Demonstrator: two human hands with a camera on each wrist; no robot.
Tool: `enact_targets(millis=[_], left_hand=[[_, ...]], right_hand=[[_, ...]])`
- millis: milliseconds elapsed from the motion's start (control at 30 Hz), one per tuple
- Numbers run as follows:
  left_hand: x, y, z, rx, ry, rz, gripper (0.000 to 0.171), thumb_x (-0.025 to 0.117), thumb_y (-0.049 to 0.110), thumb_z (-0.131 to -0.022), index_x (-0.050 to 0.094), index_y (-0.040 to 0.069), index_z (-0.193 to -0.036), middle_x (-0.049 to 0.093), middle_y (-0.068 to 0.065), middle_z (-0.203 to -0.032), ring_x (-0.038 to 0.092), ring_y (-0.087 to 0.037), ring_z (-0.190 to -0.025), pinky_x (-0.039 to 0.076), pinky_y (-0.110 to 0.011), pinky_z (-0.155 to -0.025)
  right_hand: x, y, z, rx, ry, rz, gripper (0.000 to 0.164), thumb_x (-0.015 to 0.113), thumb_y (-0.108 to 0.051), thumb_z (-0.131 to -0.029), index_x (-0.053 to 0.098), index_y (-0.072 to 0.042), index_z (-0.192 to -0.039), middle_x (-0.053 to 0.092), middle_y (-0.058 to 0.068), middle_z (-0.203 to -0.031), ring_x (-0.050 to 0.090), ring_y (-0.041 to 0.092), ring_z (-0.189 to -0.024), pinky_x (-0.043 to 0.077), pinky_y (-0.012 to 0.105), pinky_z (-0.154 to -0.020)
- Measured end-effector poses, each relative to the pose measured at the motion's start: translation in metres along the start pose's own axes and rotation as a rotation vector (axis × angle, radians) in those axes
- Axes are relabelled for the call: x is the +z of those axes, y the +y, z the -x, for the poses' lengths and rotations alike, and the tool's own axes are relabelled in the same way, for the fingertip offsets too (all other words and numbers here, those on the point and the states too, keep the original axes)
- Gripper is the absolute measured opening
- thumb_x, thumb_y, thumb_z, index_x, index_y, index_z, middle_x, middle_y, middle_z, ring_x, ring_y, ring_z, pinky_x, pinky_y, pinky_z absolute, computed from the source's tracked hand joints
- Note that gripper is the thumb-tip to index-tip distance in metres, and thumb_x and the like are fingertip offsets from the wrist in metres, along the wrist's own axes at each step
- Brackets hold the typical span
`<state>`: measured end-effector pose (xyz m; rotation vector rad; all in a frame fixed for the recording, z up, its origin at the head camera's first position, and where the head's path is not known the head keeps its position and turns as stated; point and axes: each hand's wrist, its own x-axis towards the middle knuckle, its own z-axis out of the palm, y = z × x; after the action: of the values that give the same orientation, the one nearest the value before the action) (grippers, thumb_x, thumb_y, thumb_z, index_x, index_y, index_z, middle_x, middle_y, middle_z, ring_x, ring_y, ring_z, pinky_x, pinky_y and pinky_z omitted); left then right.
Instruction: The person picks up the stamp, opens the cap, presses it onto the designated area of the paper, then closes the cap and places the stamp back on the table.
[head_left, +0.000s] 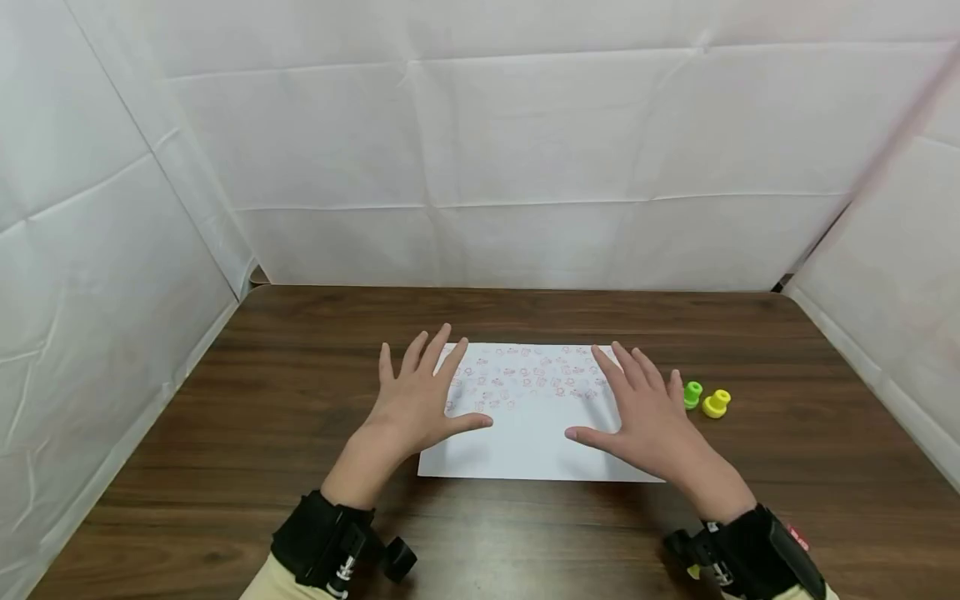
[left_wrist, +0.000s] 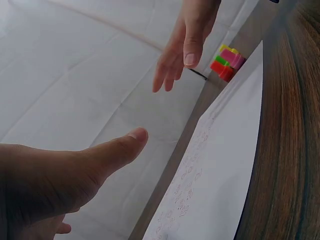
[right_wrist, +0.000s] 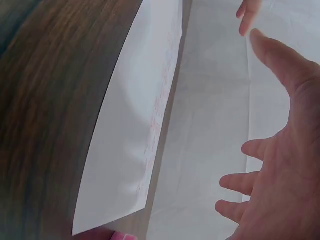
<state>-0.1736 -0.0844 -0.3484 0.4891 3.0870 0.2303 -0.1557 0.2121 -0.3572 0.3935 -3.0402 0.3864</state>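
Note:
A white sheet of paper [head_left: 525, 450] lies on the wooden table, its upper half covered in rows of small red and pink stamped prints. Over its left side hovers my left hand [head_left: 412, 404], fingers spread and holding nothing. My right hand [head_left: 652, 417] hovers over the sheet's right side, its fingers likewise extended around nothing. Just beyond the right hand stand small plastic stamps, a green one [head_left: 692, 393] and a yellow one [head_left: 717, 404]. The left wrist view also shows a red stamp [left_wrist: 221, 70] and a pink stamp [left_wrist: 233, 57], which the right hand hides from the head view.
The dark wooden table [head_left: 225, 467] runs back to a white cloth backdrop [head_left: 525, 167]. More white cloth hangs along the left side [head_left: 90, 333] and the right side [head_left: 900, 333]. Each wrist wears a black strap with a small camera.

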Motion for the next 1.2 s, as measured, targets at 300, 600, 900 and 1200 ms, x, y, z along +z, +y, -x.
enact_targets(millis=[300,600,900,1200], left_hand=[[0.000,-0.001,-0.001,0.007,-0.004,0.004,0.105,0.060,0.077,-0.080,0.017,0.025,-0.161,0.006,-0.005,-0.170,0.009,-0.035,-0.156,0.001,-0.072,-0.119],[0.000,-0.002,0.000,0.002,-0.002,-0.002,0.106,0.060,0.077,-0.080,0.017,0.024,-0.161,0.007,-0.005,-0.170,0.010,-0.035,-0.156,0.001,-0.072,-0.119],[0.001,-0.003,0.000,-0.005,-0.009,0.002,0.105,0.061,0.076,-0.080,0.018,0.024,-0.161,0.006,-0.005,-0.170,0.010,-0.035,-0.156,0.001,-0.072,-0.119],[0.002,-0.003,0.000,-0.007,-0.011,0.004,0.105,0.061,0.077,-0.080,0.018,0.024,-0.161,0.006,-0.005,-0.170,0.010,-0.034,-0.156,0.001,-0.072,-0.119]], right_hand=[[-0.005,0.016,0.003,-0.036,0.053,0.013,0.101,0.078,-0.053,-0.080,0.031,-0.004,-0.154,0.033,0.027,-0.157,0.029,0.049,-0.144,0.026,0.074,-0.110],[-0.010,0.025,0.006,-0.003,0.062,-0.003,0.091,0.083,-0.037,-0.080,0.037,-0.002,-0.151,0.038,0.028,-0.152,0.036,0.051,-0.137,0.038,0.067,-0.107],[-0.010,0.036,0.012,-0.005,0.127,-0.020,0.074,0.083,-0.022,-0.080,0.047,-0.001,-0.142,0.047,0.027,-0.140,0.047,0.047,-0.118,0.046,0.059,-0.093],[-0.010,0.046,0.017,0.012,0.126,0.001,0.066,0.080,-0.022,-0.083,0.050,-0.001,-0.138,0.050,0.028,-0.135,0.050,0.048,-0.114,0.051,0.060,-0.084]])
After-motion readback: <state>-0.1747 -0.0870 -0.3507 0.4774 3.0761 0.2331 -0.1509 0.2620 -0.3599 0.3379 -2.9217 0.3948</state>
